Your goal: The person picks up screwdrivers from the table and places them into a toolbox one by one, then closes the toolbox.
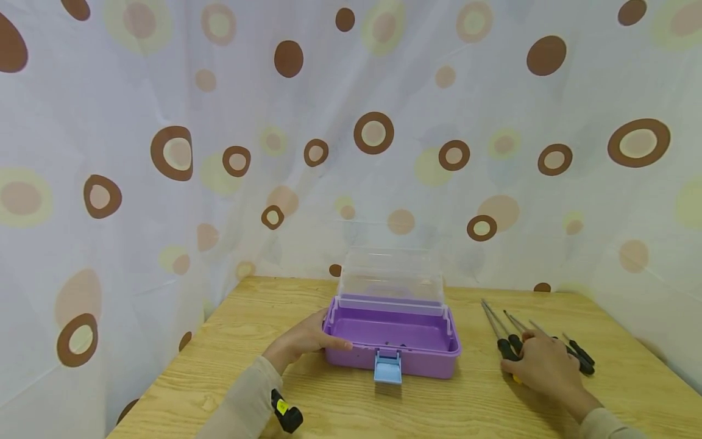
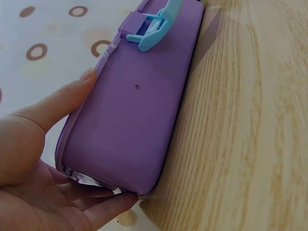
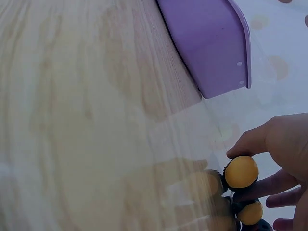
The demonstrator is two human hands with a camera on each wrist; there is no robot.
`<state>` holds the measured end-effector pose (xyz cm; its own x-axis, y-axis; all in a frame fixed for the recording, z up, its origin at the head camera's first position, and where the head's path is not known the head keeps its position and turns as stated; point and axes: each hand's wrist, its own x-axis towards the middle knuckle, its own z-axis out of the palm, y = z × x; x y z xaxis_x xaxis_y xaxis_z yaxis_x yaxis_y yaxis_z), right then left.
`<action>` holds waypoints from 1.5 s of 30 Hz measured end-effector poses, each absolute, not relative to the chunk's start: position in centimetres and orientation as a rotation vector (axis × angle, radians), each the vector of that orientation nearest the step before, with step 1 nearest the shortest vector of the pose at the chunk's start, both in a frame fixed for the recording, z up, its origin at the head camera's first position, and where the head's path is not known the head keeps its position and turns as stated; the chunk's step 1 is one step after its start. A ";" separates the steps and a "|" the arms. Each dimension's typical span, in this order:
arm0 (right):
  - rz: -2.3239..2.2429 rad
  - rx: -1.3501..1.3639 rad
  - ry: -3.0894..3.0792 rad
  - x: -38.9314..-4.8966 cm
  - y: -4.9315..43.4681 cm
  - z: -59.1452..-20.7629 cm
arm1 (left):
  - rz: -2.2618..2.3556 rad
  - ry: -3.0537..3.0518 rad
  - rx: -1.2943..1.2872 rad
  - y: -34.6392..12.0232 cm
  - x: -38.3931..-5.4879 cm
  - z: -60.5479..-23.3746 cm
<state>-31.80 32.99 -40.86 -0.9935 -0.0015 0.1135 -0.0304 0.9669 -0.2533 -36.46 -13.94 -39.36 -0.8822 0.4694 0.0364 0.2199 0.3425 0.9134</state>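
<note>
A purple plastic toolbox (image 1: 425, 364) stands on the table with its clear lid (image 1: 392, 268) raised at the back and its blue latch (image 1: 387, 369) hanging down in front. My left hand (image 1: 304, 338) grips the box's left end, the thumb along the front rim and the fingers around the side, as the left wrist view shows. To the right of the box, my right hand (image 1: 545, 363) is over a group of black-handled screwdrivers (image 1: 506, 349). In the right wrist view, its thumb and index finger pinch a screwdriver handle (image 3: 241, 172) with a yellow end.
More screwdrivers (image 1: 580, 350) lie side by side beyond the right hand, shafts pointing to the back. The wooden table (image 1: 192, 390) meets a dotted curtain (image 1: 329, 183) at the back and sides. A small black device (image 1: 286, 413) with a yellow label sits at the left wrist.
</note>
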 end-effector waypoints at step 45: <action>0.922 -0.060 -2.616 -31.0 34.0 -39.1 | 1.559 2.357 0.646 -14.0 -36.7 -39.6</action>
<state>-31.01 34.01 -39.12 -0.9324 0.1586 0.3246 -0.0801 0.7854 -0.6138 -36.74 -13.98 -39.56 -0.8726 0.4868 0.0406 0.2279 0.3321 0.9153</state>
